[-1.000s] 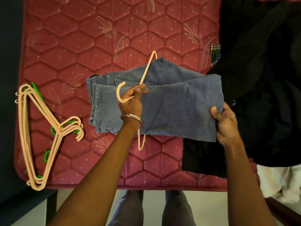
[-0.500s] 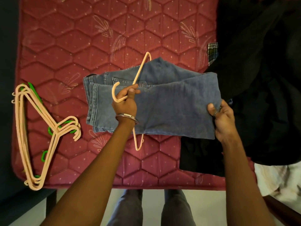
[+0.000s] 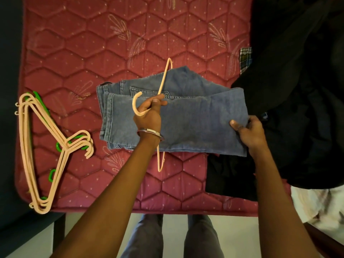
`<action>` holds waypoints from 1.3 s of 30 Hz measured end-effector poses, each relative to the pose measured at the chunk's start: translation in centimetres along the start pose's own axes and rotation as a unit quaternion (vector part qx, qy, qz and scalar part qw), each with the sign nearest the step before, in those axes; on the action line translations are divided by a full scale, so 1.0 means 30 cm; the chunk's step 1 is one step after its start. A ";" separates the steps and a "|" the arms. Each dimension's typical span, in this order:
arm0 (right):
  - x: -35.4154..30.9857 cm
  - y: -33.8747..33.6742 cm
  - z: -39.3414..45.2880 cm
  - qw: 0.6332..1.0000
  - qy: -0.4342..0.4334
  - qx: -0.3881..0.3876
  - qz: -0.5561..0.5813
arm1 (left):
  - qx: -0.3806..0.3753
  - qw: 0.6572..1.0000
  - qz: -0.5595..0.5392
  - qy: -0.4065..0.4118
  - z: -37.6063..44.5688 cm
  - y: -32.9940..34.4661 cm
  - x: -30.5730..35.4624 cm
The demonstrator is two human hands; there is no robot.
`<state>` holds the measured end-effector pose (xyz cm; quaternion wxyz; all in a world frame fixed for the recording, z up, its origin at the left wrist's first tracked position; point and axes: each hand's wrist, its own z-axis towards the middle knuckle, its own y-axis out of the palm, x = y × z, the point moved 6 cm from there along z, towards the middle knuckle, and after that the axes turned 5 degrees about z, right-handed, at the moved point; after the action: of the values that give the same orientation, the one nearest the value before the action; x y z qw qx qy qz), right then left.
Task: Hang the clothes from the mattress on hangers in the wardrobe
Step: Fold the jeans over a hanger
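Observation:
Folded blue jeans (image 3: 193, 123) lie across a peach plastic hanger (image 3: 164, 77) above the red quilted mattress (image 3: 93, 53). My left hand (image 3: 149, 116) grips the hanger at the base of its hook, over the middle of the jeans. The hanger's lower end sticks out below the denim. My right hand (image 3: 249, 131) pinches the right edge of the folded jeans, thumb on top.
A stack of peach and green hangers (image 3: 41, 146) lies at the mattress's left edge. A pile of black clothes (image 3: 297, 90) covers the right side, with a checked cloth (image 3: 245, 58) peeking out. Light fabric (image 3: 320, 207) lies at lower right. My legs stand at the mattress's near edge.
The jeans and hanger have stayed almost in place; my right hand's thumb has shifted slightly leftward on the denim edge. My left hand keeps its grip on the hanger.

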<state>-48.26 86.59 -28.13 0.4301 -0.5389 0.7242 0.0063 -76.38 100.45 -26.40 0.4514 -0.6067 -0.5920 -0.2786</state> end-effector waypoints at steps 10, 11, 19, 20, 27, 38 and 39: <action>0.092 0.131 -0.059 0.999 0.016 0.011 0.044 | -0.051 0.986 -0.110 -0.118 -0.039 -0.063 0.306; 0.116 0.161 -0.067 0.997 0.037 -0.002 0.068 | -0.059 0.984 -0.114 -0.121 -0.033 -0.084 0.355; -0.131 0.187 -0.239 0.980 -0.154 0.096 0.077 | -0.082 0.992 -0.067 -0.066 -0.087 -0.144 0.647; -0.202 0.210 -0.286 0.971 -0.186 0.060 0.135 | -0.079 0.992 -0.071 -0.063 -0.103 -0.151 0.674; -0.373 0.517 -0.414 0.950 -0.168 -0.264 -0.025 | -0.108 0.990 -0.079 -0.036 -0.170 -0.207 0.847; -0.898 0.153 -0.906 0.867 -0.339 -0.362 0.049 | -0.062 0.986 -0.154 0.001 -0.280 -0.290 1.093; -0.926 0.136 -0.954 0.853 -0.357 -0.379 0.025 | -0.072 0.987 -0.145 0.008 -0.307 -0.291 1.116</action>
<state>-67.75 96.30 5.53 0.4212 -0.6027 0.4756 0.4828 -78.21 107.04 8.74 0.3663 -0.5433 -0.6485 -0.3874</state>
